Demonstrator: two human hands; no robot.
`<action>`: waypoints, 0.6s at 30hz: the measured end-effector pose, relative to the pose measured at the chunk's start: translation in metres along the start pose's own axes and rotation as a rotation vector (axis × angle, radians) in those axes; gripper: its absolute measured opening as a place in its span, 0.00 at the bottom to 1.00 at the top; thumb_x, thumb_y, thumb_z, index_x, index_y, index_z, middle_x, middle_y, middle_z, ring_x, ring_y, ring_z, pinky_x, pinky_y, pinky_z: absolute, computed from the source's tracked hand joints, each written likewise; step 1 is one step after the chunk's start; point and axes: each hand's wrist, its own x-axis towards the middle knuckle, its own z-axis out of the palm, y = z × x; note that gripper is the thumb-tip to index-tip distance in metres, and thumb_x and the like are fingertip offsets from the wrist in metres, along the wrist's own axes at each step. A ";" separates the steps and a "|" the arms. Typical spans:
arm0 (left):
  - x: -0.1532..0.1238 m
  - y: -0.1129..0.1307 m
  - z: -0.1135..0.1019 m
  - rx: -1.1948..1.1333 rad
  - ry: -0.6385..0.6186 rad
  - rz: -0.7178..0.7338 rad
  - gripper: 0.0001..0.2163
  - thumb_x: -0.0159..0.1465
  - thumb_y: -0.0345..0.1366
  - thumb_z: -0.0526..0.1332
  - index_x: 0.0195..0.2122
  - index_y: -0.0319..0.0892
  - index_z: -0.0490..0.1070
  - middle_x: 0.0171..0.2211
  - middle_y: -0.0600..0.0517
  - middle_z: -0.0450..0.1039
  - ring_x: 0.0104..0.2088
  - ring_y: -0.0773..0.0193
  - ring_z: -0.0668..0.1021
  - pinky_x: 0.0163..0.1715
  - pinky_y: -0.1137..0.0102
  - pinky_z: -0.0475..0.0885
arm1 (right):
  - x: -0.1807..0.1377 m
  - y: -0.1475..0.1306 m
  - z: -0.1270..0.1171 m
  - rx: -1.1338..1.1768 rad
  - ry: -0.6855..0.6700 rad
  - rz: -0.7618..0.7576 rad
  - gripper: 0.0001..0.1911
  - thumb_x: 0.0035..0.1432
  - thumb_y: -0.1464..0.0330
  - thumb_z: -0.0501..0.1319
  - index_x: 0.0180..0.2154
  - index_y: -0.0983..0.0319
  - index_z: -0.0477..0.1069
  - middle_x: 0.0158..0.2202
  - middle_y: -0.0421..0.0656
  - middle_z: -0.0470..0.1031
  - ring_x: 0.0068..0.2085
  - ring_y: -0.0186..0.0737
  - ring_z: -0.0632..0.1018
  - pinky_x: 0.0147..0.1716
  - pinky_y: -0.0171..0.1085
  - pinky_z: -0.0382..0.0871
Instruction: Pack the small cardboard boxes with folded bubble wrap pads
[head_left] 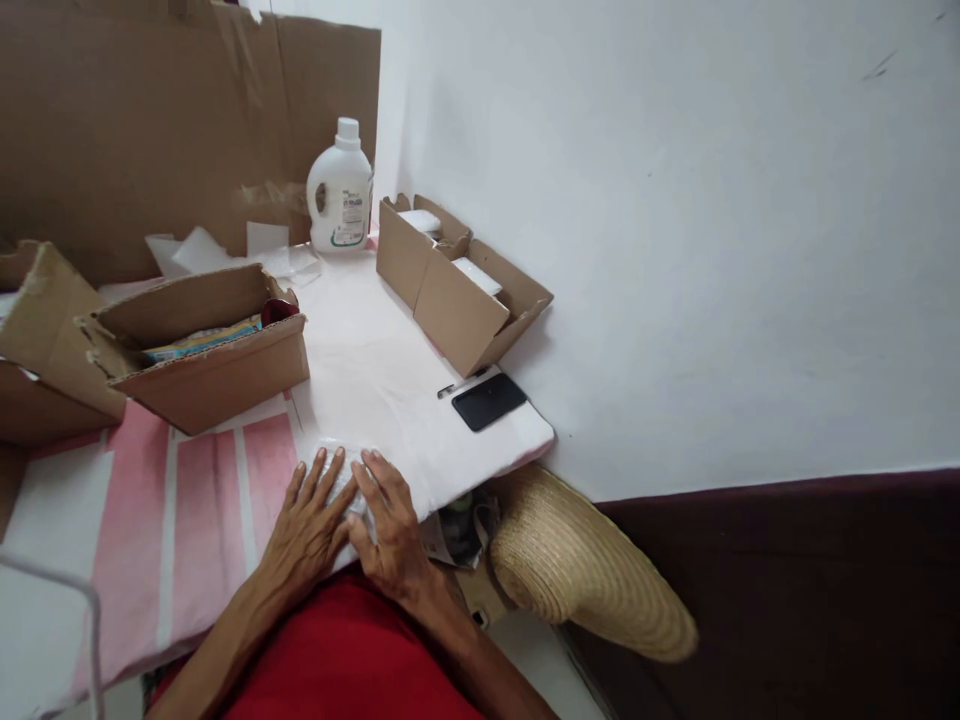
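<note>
My left hand [313,522] lies flat with its fingers spread on a small, see-through whitish plastic packet [351,458] near the table's front edge. On the right side of the same packet rests my right hand [390,522], its fingers stretched out and the thumb close to my left hand. Both hands press from above and neither grips anything. Most of the packet is covered by the hands, so its contents cannot be made out.
A black phone [489,402] lies near the right corner. Behind it stand cardboard boxes [442,300] holding white packets. An open cardboard box [225,382] is at left, with a white jug [341,200] at the back. A straw hat [585,570] hangs below the table's right edge.
</note>
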 end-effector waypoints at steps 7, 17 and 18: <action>0.003 -0.008 -0.009 -0.185 -0.118 -0.042 0.31 0.65 0.40 0.58 0.70 0.50 0.57 0.72 0.42 0.51 0.71 0.44 0.56 0.65 0.46 0.58 | 0.019 0.023 0.016 -0.140 -0.216 -0.050 0.46 0.66 0.49 0.59 0.71 0.70 0.46 0.71 0.62 0.54 0.72 0.57 0.55 0.66 0.59 0.57; 0.025 -0.030 -0.045 -0.344 0.119 -0.034 0.22 0.63 0.25 0.52 0.57 0.46 0.71 0.50 0.45 0.80 0.52 0.59 0.80 0.55 0.59 0.74 | 0.051 0.026 -0.022 0.033 -0.095 -0.279 0.10 0.64 0.70 0.60 0.48 0.60 0.73 0.45 0.48 0.80 0.49 0.50 0.78 0.47 0.49 0.73; 0.034 -0.033 -0.060 -0.332 0.169 -0.038 0.21 0.65 0.26 0.53 0.58 0.46 0.69 0.50 0.46 0.79 0.52 0.60 0.80 0.57 0.59 0.73 | 0.068 0.019 -0.032 0.053 -0.058 -0.301 0.08 0.65 0.72 0.59 0.45 0.59 0.74 0.41 0.46 0.80 0.44 0.47 0.78 0.43 0.47 0.73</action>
